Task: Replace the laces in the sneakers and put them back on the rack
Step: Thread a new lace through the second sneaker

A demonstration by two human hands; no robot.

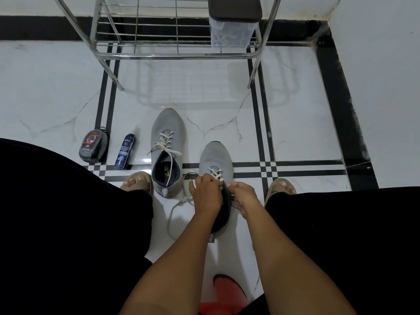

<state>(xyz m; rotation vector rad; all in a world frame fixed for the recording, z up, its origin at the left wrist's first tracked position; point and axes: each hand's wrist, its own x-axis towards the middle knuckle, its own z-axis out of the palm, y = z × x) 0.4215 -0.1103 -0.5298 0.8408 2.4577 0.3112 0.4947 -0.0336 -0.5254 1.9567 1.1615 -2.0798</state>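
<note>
On the floor between the person's feet, the left hand (pixel 205 193) pinches the lace (pixel 217 173) of the right sneaker (pixel 216 160), while the right hand (pixel 244 196) grips its collar. The left sneaker (pixel 167 142) stands beside it, laced, before the rack (pixel 181 56).

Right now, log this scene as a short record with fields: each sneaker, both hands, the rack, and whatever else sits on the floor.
left sneaker: on floor, laced, untouched
right sneaker: on floor, both hands at its laces
left hand: pinching lace
right hand: at collar, grip unclear
rack: no sneakers, holds lidded container
floor extras: spray can, polish case
</note>
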